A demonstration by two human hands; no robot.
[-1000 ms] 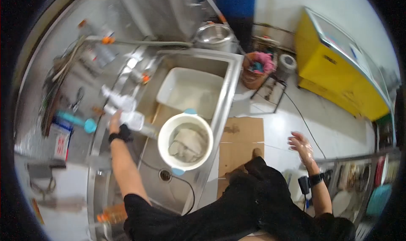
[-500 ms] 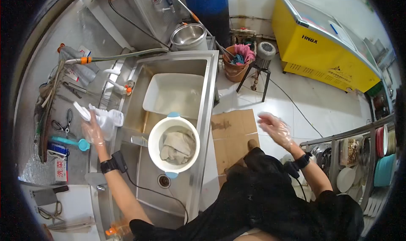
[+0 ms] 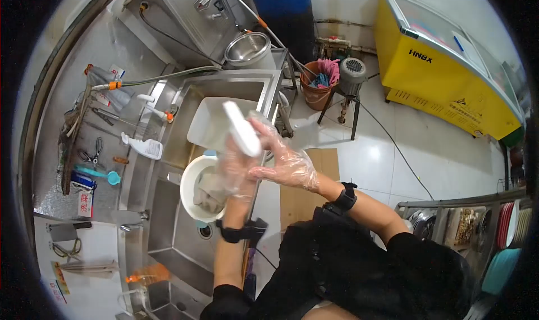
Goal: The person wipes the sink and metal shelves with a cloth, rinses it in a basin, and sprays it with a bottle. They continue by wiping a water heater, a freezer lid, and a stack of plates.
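A white spray bottle (image 3: 242, 130) is up in front of me over the sink edge, its head toward the camera and most of its body hidden by my hands. My left hand (image 3: 234, 165), gloved in clear plastic and smeared by motion, is closed round it from the left. From the right, my gloved right hand (image 3: 286, 160) has its fingers curled against the bottle, thumb toward my left hand. Below them a white basin (image 3: 188, 193) with a grey cloth (image 3: 210, 193) stands in the sink (image 3: 174, 140), partly covered by my left arm.
A white tub (image 3: 205, 117) of water sits in the sink. On the left counter are another white spray bottle (image 3: 147, 147), scissors (image 3: 92, 152), a turquoise brush (image 3: 112, 177) and a cleaver (image 3: 64, 230). Rightward stand a mop bucket (image 3: 316, 95), yellow freezer (image 3: 443, 78) and dish shelf (image 3: 460, 199).
My left hand has brought the spray bottle from the left counter across to the right, over the sink edge. My right hand has moved left and up to meet it.
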